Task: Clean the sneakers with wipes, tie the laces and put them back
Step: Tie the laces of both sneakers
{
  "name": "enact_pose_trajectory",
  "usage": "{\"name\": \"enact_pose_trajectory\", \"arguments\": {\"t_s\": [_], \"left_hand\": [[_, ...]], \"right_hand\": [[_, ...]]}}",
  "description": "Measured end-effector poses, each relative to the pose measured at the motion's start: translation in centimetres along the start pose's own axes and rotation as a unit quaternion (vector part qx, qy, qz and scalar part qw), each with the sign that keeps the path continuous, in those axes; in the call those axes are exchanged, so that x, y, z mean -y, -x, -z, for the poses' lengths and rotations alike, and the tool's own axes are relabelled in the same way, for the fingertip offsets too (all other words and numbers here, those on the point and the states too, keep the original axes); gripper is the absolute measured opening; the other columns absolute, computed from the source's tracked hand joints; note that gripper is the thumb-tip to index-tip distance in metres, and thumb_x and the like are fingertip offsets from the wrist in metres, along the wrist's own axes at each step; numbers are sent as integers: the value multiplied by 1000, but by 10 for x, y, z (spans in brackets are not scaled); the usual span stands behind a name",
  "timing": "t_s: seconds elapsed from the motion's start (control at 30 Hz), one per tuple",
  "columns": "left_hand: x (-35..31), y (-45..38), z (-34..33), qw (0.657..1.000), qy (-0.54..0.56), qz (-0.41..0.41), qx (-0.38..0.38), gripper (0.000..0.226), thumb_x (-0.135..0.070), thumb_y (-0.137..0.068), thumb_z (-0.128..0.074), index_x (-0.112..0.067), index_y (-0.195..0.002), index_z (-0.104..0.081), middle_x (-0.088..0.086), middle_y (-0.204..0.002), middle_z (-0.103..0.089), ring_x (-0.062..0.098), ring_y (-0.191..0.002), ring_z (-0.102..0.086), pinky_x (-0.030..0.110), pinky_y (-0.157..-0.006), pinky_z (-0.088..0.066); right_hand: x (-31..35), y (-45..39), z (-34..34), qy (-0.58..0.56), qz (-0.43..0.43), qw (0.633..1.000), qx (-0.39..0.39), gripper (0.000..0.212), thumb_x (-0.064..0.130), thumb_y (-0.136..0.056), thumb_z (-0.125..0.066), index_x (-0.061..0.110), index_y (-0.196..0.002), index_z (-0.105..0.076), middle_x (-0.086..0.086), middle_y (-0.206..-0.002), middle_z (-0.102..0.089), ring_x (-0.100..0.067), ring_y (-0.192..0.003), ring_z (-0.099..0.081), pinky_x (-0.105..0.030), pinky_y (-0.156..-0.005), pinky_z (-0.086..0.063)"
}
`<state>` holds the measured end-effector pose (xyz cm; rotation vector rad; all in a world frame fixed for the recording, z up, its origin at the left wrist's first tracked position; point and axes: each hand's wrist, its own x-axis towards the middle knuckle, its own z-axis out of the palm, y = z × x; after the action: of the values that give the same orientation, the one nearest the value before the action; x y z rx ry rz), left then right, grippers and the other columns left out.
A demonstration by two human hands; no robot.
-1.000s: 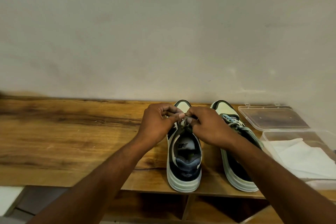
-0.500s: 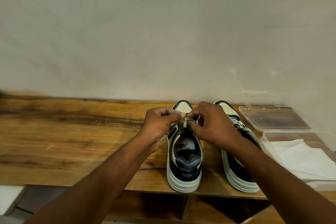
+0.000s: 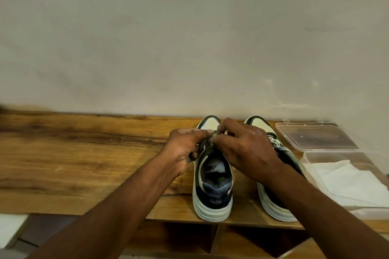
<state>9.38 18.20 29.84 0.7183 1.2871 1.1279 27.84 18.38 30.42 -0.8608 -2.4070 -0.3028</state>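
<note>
Tying is the step in hand, judging by how both hands meet over the tongue of the left sneaker (image 3: 212,187), which stands on the wooden tabletop (image 3: 84,153) with its heel toward the person and its toe to the wall. The left hand (image 3: 185,147) has its fingers curled in a tight grip on a dark lace (image 3: 205,146) that runs down from its thumb toward the eyelets; the right hand (image 3: 245,149) pinches the lace ends at the same knot point, its grip closed on them with the other fingers spread loosely above. Holding both strands close together and taut probably keeps the crossing from slipping while a loop is formed. The right sneaker (image 3: 273,204) stands just beside the first, parallel to it, partly hidden under the right forearm; whether its laces are tied cannot be told. At the right edge a clear plastic box (image 3: 311,160) holds white wipes (image 3: 347,181), and its lid (image 3: 315,136) lies behind it, near enough to reach without moving the shoes. Open compartments show below the tabletop, likely where the pair goes back
</note>
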Motion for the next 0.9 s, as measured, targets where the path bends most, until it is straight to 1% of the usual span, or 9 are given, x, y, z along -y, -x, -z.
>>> {"name": "enact_pose_trajectory", "arguments": {"t_s": [0.13, 0.23, 0.3, 0.43, 0.53, 0.63, 0.77, 0.9], "left_hand": [[-3, 1, -2, 999, -4, -7, -31, 15, -10, -88, -81, -3, -83, -69, -1, -50, -58, 5, -32, -36, 19, -35, -25], [-4, 0, -3, 998, 1, -19, -62, 17, -11, -90, -80, -4, -81, -68, 4, -56, -63, 5, -30, -36, 17, -34, -24], [-6, 3, -4, 997, 9, -31, -67, 15, -9, -92, -77, -2, -83, -67, 7, -59, -64, 4, -29, -38, 15, -33, -27], [-5, 10, -10, 997, 1, -51, -59, 13, -6, -98, -68, -1, -87, -66, 6, -57, -62, 1, -28, -43, 11, -33, -31], [-4, 9, -9, 996, -10, -56, -73, 12, -6, -100, -65, 0, -90, -66, 5, -59, -61, -1, -28, -43, 11, -32, -31], [-3, 6, -7, 994, -36, -68, -83, 12, -8, -102, -64, 1, -93, -67, 7, -66, -61, -1, -28, -42, 12, -32, -31], [1, -4, -1, 987, -81, -95, -104, 19, -9, -101, -66, 1, -84, -68, 9, -69, -63, -2, -29, -41, 12, -32, -29], [4, -9, 3, 985, -84, -104, -110, 15, -4, -99, -66, 4, -87, -69, 12, -71, -64, -1, -29, -41, 10, -33, -29]], "right_hand": [[-10, -3, 2, -96, -46, 994, 9, 17, 24, -87, -79, 27, -103, -78, 10, -101, -60, -14, -74, -61, -35, -54, -51], [-15, -6, 7, -164, -56, 984, 32, 18, 21, -82, -82, 29, -98, -80, 16, -97, -60, -9, -73, -61, -38, -56, -52], [-18, -8, 13, -188, -64, 979, 47, 21, 17, -79, -85, 30, -95, -81, 17, -95, -62, -9, -74, -62, -39, -58, -53], [-24, -11, 21, -245, -80, 964, 69, 21, 12, -77, -89, 27, -89, -82, 13, -90, -64, -14, -71, -65, -43, -60, -54], [-24, -12, 26, -270, -90, 953, 99, 19, 14, -76, -90, 29, -85, -82, 12, -89, -67, -16, -69, -65, -45, -61, -55], [-25, -13, 31, -296, -104, 941, 126, 16, 17, -76, -91, 29, -83, -82, 10, -89, -68, -19, -70, -66, -45, -62, -55], [-27, -14, 35, -305, -119, 931, 159, 21, 17, -76, -92, 34, -80, -81, 12, -87, -69, -17, -73, -67, -46, -66, -57], [-30, -13, 39, -319, -137, 920, 182, 20, 11, -74, -92, 28, -80, -82, 12, -85, -71, -16, -73, -67, -43, -67, -58]]}}
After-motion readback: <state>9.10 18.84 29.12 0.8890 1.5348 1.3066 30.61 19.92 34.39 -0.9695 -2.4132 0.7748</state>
